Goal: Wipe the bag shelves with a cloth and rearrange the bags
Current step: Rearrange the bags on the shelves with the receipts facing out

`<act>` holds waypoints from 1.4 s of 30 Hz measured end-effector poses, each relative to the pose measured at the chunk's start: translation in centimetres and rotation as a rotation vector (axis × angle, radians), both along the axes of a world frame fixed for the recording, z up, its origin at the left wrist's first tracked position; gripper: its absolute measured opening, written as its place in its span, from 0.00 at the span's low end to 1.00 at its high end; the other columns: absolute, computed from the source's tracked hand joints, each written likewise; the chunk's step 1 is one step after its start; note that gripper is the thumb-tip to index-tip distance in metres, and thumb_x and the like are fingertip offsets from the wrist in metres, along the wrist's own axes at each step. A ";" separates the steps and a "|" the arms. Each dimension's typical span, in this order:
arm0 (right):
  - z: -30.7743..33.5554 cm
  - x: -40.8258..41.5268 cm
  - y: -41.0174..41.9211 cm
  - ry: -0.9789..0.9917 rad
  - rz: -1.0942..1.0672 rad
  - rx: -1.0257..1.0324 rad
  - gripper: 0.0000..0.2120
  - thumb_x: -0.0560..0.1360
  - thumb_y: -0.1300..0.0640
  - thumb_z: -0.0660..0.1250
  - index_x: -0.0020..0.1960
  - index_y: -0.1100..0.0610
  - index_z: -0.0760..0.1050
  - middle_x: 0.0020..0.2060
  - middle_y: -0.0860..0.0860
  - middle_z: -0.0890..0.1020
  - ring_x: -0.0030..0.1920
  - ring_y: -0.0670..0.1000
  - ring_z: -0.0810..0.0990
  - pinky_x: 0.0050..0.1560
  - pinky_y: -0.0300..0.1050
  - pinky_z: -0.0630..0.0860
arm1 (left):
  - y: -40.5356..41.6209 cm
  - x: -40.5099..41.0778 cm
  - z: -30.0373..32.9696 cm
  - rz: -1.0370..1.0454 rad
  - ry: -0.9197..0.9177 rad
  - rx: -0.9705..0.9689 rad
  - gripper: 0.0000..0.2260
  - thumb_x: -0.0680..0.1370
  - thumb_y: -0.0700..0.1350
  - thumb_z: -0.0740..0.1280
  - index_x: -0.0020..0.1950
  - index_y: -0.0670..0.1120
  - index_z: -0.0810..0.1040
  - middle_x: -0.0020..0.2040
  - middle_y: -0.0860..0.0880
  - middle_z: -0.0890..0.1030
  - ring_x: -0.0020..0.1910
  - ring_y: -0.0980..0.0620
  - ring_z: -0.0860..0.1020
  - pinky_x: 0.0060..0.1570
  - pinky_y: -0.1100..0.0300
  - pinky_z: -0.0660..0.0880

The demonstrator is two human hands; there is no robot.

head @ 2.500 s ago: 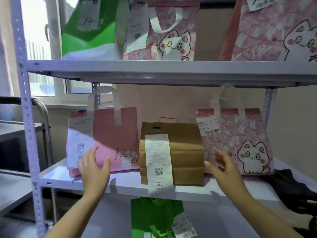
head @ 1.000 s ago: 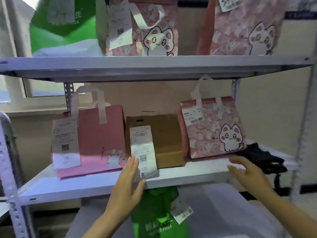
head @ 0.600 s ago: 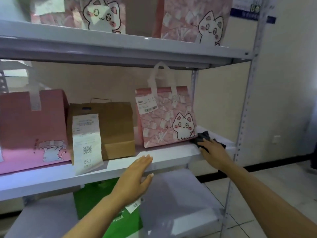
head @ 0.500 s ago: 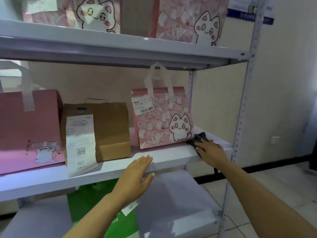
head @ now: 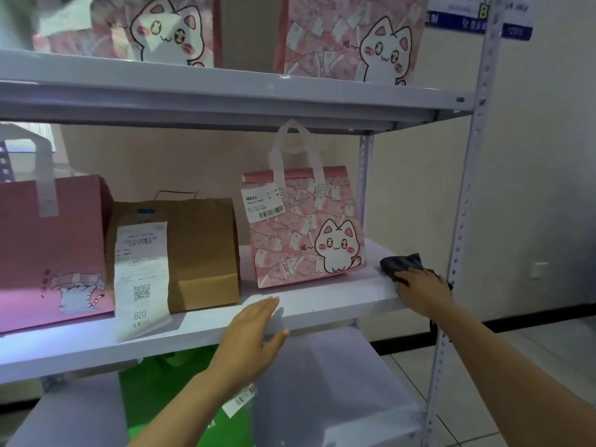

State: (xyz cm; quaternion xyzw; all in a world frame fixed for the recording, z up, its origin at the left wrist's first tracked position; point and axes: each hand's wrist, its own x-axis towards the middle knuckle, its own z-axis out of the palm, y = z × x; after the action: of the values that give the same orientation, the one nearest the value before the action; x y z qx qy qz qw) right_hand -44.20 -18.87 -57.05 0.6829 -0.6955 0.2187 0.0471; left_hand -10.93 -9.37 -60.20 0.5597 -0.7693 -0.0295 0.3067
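Observation:
A dark grey cloth [head: 400, 263] lies bunched at the right end of the white middle shelf [head: 322, 301]. My right hand [head: 421, 290] lies on it with fingers curled into the fabric. My left hand [head: 254, 332] is flat, fingers straight, resting at the shelf's front edge and holding nothing. On this shelf stand a pink cat-print bag [head: 306, 230] at the right, a brown paper bag [head: 196, 253] with a long receipt in the middle, and a plain pink bag [head: 51, 253] at the left, cut off by the frame.
The upper shelf [head: 225, 88] carries two more pink cat bags [head: 351, 37]. Below, a green bag [head: 167, 401] with a barcode tag sits on the lower shelf. A perforated grey upright [head: 464, 201] bounds the rack at the right, with wall and tiled floor beyond.
My view swung right along the rack. My right hand reached to the shelf's right end and closed on the dark cloth. My left hand moved from the pink bag to the shelf edge.

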 end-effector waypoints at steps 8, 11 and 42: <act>2.2 6.9 -1.1 -0.893 0.192 -0.020 0.30 0.79 0.52 0.62 0.77 0.54 0.54 0.74 0.54 0.63 0.71 0.57 0.65 0.64 0.49 0.66 | -0.4 0.8 1.2 0.204 0.009 -0.330 0.22 0.78 0.52 0.62 0.72 0.54 0.66 0.76 0.52 0.60 0.73 0.50 0.62 0.70 0.52 0.61; 2.9 8.4 -2.1 -1.181 0.250 -0.049 0.33 0.78 0.55 0.64 0.77 0.53 0.50 0.74 0.53 0.63 0.71 0.57 0.65 0.65 0.53 0.66 | -0.5 2.3 0.7 0.332 -0.284 -0.282 0.23 0.77 0.59 0.56 0.70 0.55 0.69 0.75 0.42 0.62 0.73 0.43 0.62 0.71 0.47 0.57; -4.1 23.9 11.1 -0.900 0.599 -0.077 0.12 0.75 0.58 0.67 0.58 0.49 0.76 0.55 0.48 0.78 0.56 0.46 0.77 0.59 0.40 0.72 | 5.0 13.9 -7.5 -0.021 -0.095 -0.421 0.19 0.79 0.46 0.61 0.68 0.43 0.73 0.68 0.45 0.73 0.69 0.48 0.70 0.72 0.44 0.59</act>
State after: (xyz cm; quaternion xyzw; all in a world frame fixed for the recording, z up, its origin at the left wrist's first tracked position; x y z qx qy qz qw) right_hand -20.29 -7.72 -61.14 0.6881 -0.4132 0.5185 -0.2947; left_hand 3.00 -4.35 -67.73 0.4760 -0.7777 0.1552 0.3802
